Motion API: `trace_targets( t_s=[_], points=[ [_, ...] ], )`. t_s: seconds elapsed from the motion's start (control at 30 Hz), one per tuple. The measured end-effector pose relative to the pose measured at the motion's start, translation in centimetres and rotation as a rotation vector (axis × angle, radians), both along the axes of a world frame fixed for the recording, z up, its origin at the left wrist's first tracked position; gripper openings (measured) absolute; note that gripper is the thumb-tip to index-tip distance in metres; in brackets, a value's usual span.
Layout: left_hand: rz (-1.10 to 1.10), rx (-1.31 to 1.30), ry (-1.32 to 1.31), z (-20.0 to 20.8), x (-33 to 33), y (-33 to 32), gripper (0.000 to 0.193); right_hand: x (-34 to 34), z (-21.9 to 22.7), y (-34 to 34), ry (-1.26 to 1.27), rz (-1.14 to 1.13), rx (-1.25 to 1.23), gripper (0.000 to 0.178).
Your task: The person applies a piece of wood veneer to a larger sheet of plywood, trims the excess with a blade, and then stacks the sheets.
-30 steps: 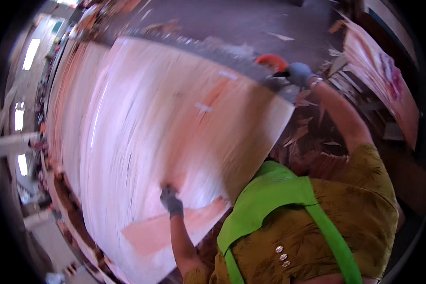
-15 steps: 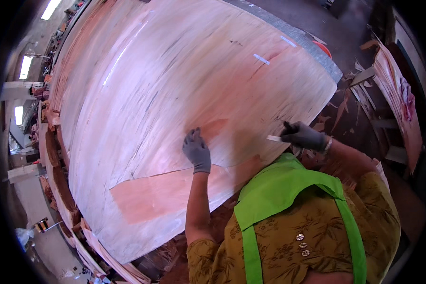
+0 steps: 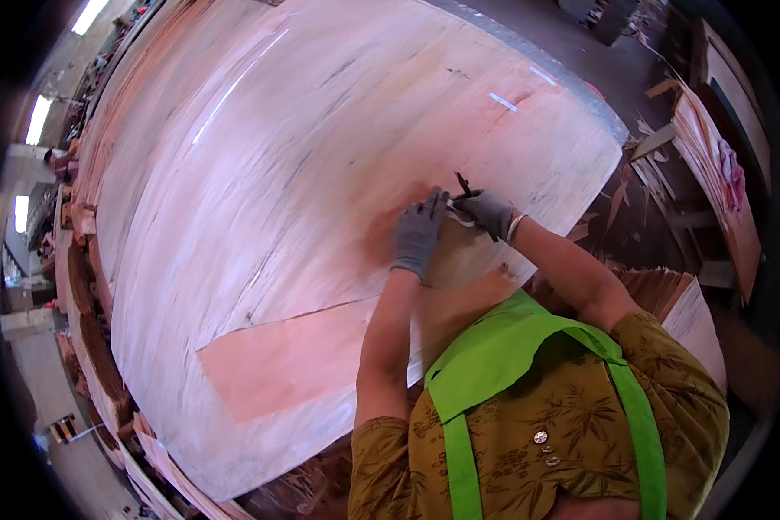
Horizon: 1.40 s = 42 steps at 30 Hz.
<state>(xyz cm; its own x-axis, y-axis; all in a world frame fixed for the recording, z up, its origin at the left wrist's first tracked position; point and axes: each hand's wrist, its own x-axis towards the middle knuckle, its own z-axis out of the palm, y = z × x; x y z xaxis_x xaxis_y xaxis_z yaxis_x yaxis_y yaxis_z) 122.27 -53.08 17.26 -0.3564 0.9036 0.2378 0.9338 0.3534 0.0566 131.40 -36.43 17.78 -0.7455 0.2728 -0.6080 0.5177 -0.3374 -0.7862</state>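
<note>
A large pale wood veneer sheet (image 3: 303, 156) covers the work table, with a pinker patch (image 3: 303, 355) near its front edge. My left hand (image 3: 418, 236), in a grey glove, lies flat on the sheet with fingers apart. Just right of it, my gloved right hand (image 3: 489, 212) grips a small dark tool (image 3: 464, 186) and a strip of white tape against the veneer. The two hands almost touch. A short white tape strip (image 3: 502, 101) sits further back on the sheet.
A stack of veneer sheets (image 3: 676, 303) lies at the right. Boards lean at the far right (image 3: 711, 147). Scraps litter the dark floor (image 3: 615, 199). Stacked veneer edges (image 3: 87, 286) run along the left side.
Both hands have come together near the sheet's right part. The left hand moved right and up; the right hand moved left with the tool onto the veneer.
</note>
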Motion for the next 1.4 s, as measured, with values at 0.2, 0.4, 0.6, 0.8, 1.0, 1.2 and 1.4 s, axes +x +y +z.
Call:
trace_targets(
  t_s=[0.2, 0.4, 0.6, 0.8, 1.0, 1.2, 1.4],
  points=[
    [-0.03, -0.189, 0.012, 0.0, -0.6, -0.7, 0.051, 1.9, 0.8, 1.2, -0.17, 0.194, 0.091, 0.033],
    [-0.048, -0.16, -0.029, 0.0, -0.2, -0.4, 0.048, 5.2, 1.5, 1.1, -0.138, 0.158, 0.066, 0.028],
    [-0.004, -0.2, -0.021, 0.5, 0.1, 0.0, 0.047, 6.5, 0.0, -5.7, -0.15, -0.149, -0.207, 0.021],
    [-0.036, -0.15, -0.152, 0.9, -1.1, -1.1, 0.058, 7.6, 2.3, -9.4, -0.202, -0.067, -0.105, 0.022],
    [0.406, 0.372, -0.366, -0.3, -4.2, -8.4, 0.054, 4.6, 1.9, -7.6, -0.049, 0.002, -0.028, 0.023],
    [0.488, 0.476, -0.474, -1.6, -2.8, -11.0, 0.06, -2.2, 3.1, -9.0, 0.087, 0.042, -0.194, 0.02],
    [0.131, 0.048, -0.187, -0.2, -2.7, -8.4, 0.053, -3.9, 0.8, -7.9, -0.148, 0.127, 0.011, 0.024]
  ],
)
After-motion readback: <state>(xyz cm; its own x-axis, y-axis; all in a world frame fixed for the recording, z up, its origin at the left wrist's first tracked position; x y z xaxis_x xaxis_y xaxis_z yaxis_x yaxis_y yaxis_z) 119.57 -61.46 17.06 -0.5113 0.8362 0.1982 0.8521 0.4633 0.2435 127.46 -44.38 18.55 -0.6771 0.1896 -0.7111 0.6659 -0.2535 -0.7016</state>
